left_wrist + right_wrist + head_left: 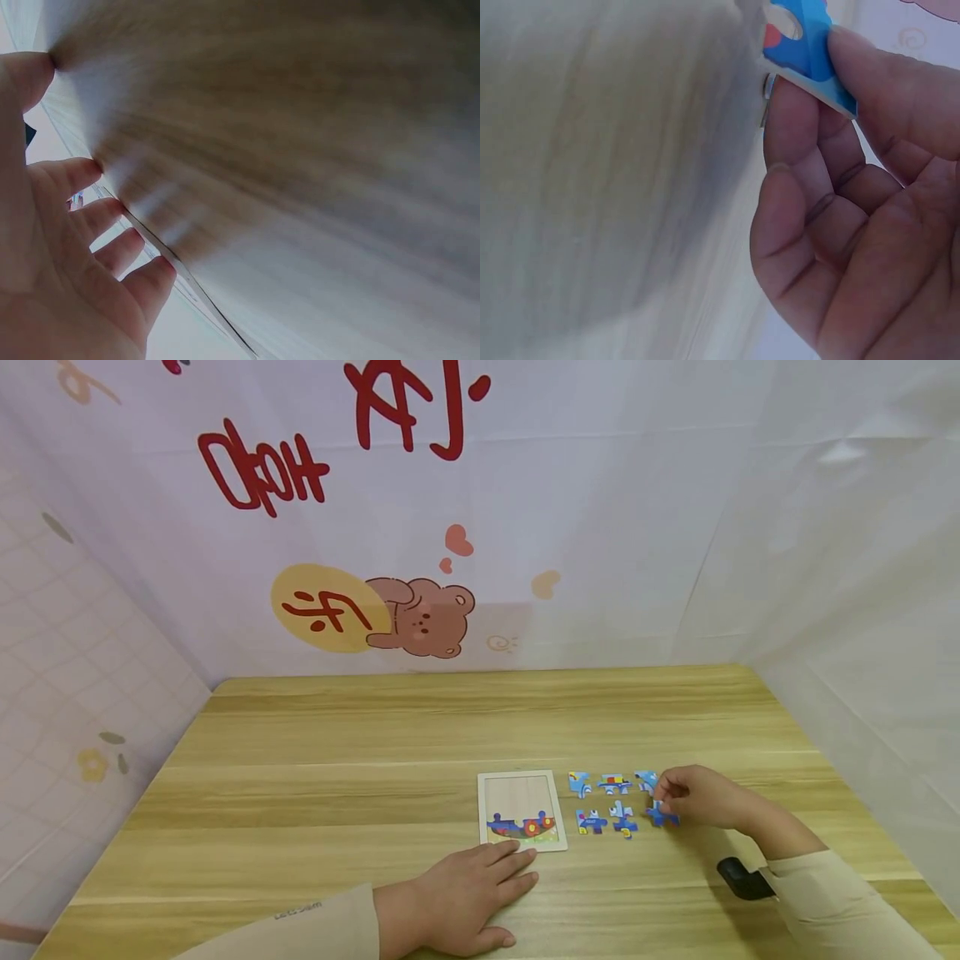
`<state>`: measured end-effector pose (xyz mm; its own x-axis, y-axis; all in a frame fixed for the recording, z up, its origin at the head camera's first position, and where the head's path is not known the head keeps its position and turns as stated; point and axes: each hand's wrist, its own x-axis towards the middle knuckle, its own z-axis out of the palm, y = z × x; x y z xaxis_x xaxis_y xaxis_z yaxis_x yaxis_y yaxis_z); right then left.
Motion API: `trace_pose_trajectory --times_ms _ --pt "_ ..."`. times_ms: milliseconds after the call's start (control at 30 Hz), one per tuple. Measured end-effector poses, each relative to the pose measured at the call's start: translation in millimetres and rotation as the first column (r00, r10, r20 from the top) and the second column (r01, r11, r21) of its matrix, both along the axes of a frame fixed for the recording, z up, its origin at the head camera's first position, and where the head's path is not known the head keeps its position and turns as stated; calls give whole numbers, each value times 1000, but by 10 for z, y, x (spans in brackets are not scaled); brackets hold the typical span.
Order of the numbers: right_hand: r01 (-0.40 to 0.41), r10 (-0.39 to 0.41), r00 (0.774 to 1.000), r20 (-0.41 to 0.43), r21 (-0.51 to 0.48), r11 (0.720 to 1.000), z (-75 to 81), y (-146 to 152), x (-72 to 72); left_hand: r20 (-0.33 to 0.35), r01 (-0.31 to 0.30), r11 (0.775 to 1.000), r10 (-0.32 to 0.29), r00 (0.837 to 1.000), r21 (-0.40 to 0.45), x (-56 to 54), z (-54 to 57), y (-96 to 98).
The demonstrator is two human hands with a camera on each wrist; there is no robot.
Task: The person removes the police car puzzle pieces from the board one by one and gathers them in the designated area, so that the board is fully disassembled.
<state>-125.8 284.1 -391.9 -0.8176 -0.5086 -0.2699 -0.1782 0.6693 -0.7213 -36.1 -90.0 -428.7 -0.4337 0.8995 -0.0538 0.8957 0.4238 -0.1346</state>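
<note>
My right hand (708, 797) pinches a blue jigsaw piece (821, 49) between thumb and fingers, at the right end of two rows of loose pieces. Its remaining fingers curl in toward the palm in the right wrist view. Left of it lie several other jigsaw pieces, among them one with red and yellow blocks (615, 783) and a blue one (591, 822). A pale wooden puzzle tray (521, 795) has its lower part filled with joined pieces (531, 828); bare wood shows above. My left hand (468, 893) lies palm down, fingers outstretched, fingertips at the tray's near edge.
The wood-grain table (337, 760) is bordered by white printed cloth (600, 527) at the back and sides. A black strap-like object (745, 878) sits at my right wrist, beside the sleeve.
</note>
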Motion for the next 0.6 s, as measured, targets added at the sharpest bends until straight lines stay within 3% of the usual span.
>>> trace_pose_trajectory --times_ms 267,600 --pt "-8 10 999 53 -33 999 -31 43 23 -9 2 1000 -2 1000 -7 0 12 3" --pt "30 -30 999 14 1 1000 -92 22 42 24 -9 1000 9 1000 -4 -1 17 6"
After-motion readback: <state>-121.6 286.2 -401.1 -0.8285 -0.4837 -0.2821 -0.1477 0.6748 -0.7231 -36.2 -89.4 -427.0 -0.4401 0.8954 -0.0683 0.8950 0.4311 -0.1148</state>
